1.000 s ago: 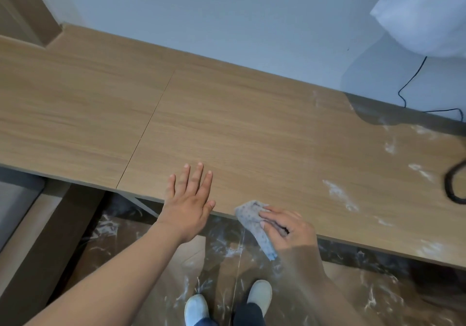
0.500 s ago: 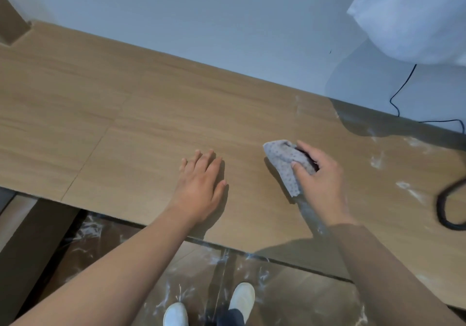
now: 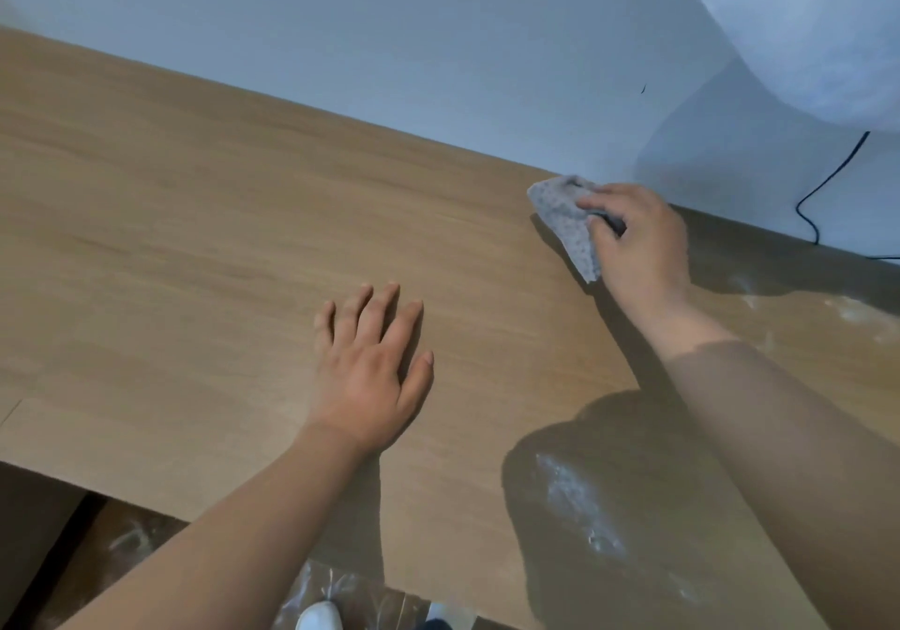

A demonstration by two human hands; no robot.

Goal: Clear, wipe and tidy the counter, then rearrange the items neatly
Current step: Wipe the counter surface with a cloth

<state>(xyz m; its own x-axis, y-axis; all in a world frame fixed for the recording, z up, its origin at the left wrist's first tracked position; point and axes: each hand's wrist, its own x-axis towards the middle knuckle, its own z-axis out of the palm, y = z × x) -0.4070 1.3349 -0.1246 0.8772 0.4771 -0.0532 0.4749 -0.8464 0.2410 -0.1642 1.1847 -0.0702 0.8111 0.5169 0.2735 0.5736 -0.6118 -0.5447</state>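
On the counter (image 3: 195, 240), right hand (image 3: 638, 244) fingers (image 3: 591, 202) grasp the grey cloth (image 3: 560, 215); left hand (image 3: 370, 371) fingers (image 3: 384, 322) lie released.

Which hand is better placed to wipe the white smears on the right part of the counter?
The right hand: it grips the cloth, and the white smears lie on its side. The left hand rests flat on the counter, holding nothing.
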